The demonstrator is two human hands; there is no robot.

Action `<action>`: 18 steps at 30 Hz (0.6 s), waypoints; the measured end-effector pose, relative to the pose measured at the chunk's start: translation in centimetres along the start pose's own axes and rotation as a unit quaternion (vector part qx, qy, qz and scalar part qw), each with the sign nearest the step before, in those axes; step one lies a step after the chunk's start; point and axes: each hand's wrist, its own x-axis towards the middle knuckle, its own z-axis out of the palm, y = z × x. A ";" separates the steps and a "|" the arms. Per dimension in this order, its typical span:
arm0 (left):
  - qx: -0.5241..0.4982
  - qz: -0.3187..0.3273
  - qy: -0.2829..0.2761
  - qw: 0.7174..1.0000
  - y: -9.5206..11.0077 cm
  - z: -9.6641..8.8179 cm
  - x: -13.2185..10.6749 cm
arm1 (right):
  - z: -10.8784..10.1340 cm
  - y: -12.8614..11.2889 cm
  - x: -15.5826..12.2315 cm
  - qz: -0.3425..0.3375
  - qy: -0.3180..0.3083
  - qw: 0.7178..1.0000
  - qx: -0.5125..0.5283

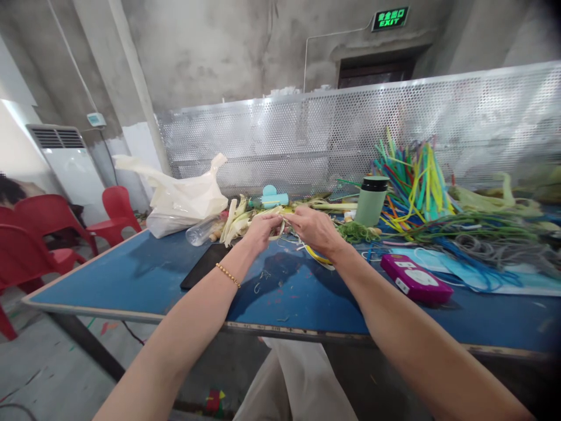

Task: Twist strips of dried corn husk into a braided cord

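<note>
My left hand [263,229] and my right hand [316,229] meet over the far middle of the blue table [149,286], both closed in a pinch. Between their fingertips is a pale strip [281,223] that looks like corn husk; its ends are mostly hidden by the fingers. Just left of my left hand lie dried corn husks [235,221]. A yellow strip [319,257] curves on the table below my right hand. Tangled green string [357,232] lies to the right of that hand.
A white plastic bag [184,196], clear bottle [202,230] and black flat panel [205,266] are on the left. Rightward stand a green flask [371,202], colourful strips [423,187], a purple box [416,279] and blue masks [473,269]. A perforated metal screen [272,140] backs the table.
</note>
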 end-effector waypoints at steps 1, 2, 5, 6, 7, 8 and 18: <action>-0.006 -0.003 0.008 1.000 0.0 0.0 0.1 | -0.1 -0.2 0.0 0.000 -0.011 1.000 -0.013; -0.010 -0.008 0.017 1.000 -0.1 0.0 0.2 | -0.2 -0.4 0.1 -0.002 -0.020 0.999 -0.025; -0.023 -0.016 0.035 0.999 -0.2 0.0 0.4 | -0.3 -0.8 0.1 -0.013 -0.032 0.998 -0.045; -0.031 -0.013 0.034 0.999 -0.2 0.0 0.4 | -0.3 -0.9 0.1 -0.014 -0.033 0.998 -0.048; -0.042 -0.008 0.029 0.999 -0.1 0.0 0.4 | -0.3 -0.9 0.1 -0.013 -0.035 0.998 -0.050; -0.054 -0.003 0.021 0.998 -0.1 0.0 0.4 | -0.3 -0.9 0.1 -0.011 -0.037 0.998 -0.051; -0.048 0.018 0.014 0.999 -0.5 -0.7 0.8 | 0.2 -0.9 0.0 -0.014 -0.057 0.998 -0.021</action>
